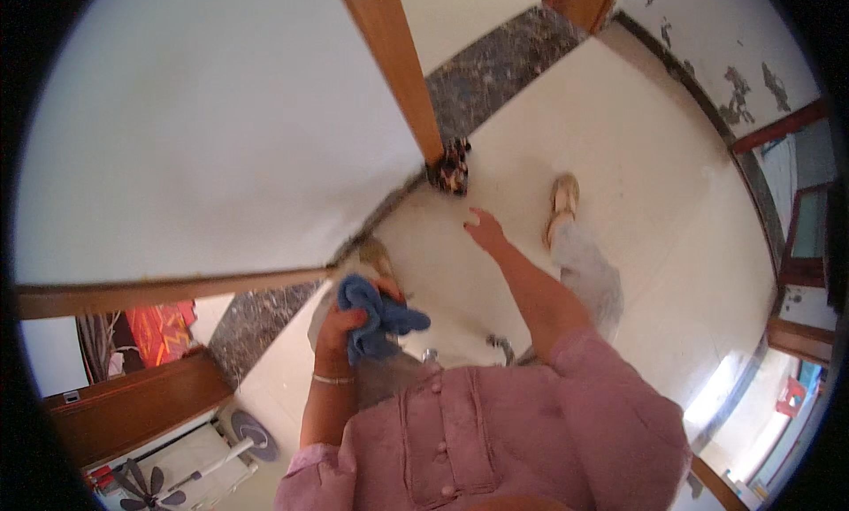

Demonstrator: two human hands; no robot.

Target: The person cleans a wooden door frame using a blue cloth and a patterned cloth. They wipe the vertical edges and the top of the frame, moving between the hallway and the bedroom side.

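Note:
My left hand [348, 319] grips a crumpled blue cloth [378, 315] near my body, above my left shoe. The thumb lies over the folds, and a bracelet [333, 380] circles that wrist. Reaching forward over the floor, my right hand [486, 231] is empty with its fingers apart. Just ahead of it, at the foot of the wall's wooden edge trim [398, 60], is a dark mottled bundle [452, 167]; whether it is cloth cannot be made out. The right hand appears apart from it.
A white wall [219, 133] with a grimy lower edge stands at my left. Dark marble strips [507, 63] cross the pale floor [637, 199] at two doorways. A pedestal fan [229, 454] stands at lower left. Paint peels from the right wall [710, 40].

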